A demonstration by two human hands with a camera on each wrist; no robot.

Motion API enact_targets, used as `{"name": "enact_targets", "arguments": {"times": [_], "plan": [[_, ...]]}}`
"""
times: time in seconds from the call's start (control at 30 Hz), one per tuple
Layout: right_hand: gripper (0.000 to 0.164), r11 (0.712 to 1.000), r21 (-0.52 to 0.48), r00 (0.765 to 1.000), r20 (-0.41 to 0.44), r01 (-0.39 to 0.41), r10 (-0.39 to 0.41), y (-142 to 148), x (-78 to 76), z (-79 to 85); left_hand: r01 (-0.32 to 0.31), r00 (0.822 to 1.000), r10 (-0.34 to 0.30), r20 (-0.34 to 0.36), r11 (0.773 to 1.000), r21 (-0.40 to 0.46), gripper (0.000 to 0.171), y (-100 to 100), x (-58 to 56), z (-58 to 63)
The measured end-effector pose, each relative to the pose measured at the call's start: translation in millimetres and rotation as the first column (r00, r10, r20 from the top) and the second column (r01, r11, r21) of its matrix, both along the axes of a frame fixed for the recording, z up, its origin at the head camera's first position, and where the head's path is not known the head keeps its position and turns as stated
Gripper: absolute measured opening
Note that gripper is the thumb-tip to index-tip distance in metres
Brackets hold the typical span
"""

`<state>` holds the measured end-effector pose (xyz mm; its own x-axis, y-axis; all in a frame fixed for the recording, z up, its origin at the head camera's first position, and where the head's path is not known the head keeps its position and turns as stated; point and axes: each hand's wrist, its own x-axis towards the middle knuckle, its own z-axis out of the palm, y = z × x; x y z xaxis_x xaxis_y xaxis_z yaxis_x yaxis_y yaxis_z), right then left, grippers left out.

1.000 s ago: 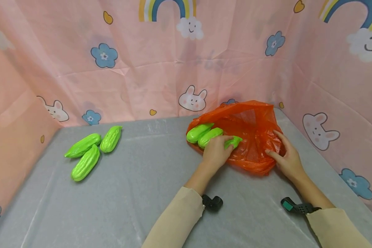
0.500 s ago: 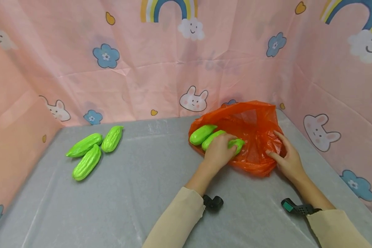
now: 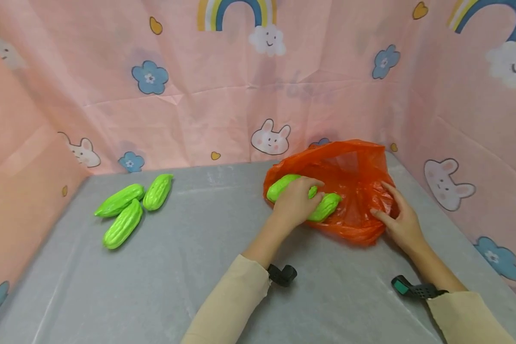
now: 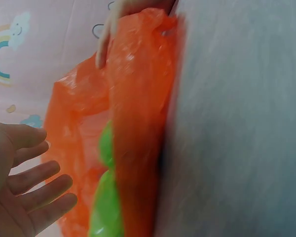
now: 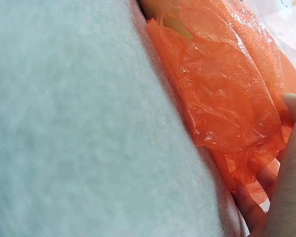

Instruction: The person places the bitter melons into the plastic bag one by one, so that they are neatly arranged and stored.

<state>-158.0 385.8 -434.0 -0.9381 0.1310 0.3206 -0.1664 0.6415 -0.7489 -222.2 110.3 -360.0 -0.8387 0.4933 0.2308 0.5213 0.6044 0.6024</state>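
Observation:
An orange-red plastic bag (image 3: pixel 361 167) lies on its side with its mouth gaping. Inside its mouth are green, ridged bitter melons: one at the left (image 3: pixel 280 187), one mostly covered by my left hand, and a front bitter melon (image 3: pixel 327 207). My left hand (image 3: pixel 295 203) hovers over them; in the left wrist view its fingers (image 4: pixel 47 191) are spread and hold nothing. At the bag's right side my right hand (image 3: pixel 402 222) grips the plastic between thumb and fingers. The right wrist view shows fingers (image 5: pixel 249 207) under the crumpled bag and the thumb along its side.
Three more bitter melons (image 3: pixel 120 200) lie together at the left of the grey table cover (image 3: pixel 189 267). Pink printed cloth (image 3: pixel 223 110) walls the back and both sides. Each wrist wears a black strap (image 3: pixel 284 275).
My left hand has let go of the front bitter melon, which stays in the bag's mouth, and has drawn back up and left. My right hand keeps its place on the bag.

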Motion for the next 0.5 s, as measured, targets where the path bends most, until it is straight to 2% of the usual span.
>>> {"name": "enact_targets", "arguments": {"times": [0.23,0.5], "plan": [[0.074,1.000,0.015,1.000,0.013,0.020,-0.021,2.1,-1.1,-1.0,-0.039,0.998,0.038,-0.045,0.999,-0.013,0.029,-29.0,-0.4,16.3],[0.074,1.000,0.020,1.000,0.010,0.024,-0.024,4.6,-3.0,-5.4,-0.050,0.996,0.049,-0.070,0.999,-0.012,0.029,-70.6,-0.2,24.7]]}}
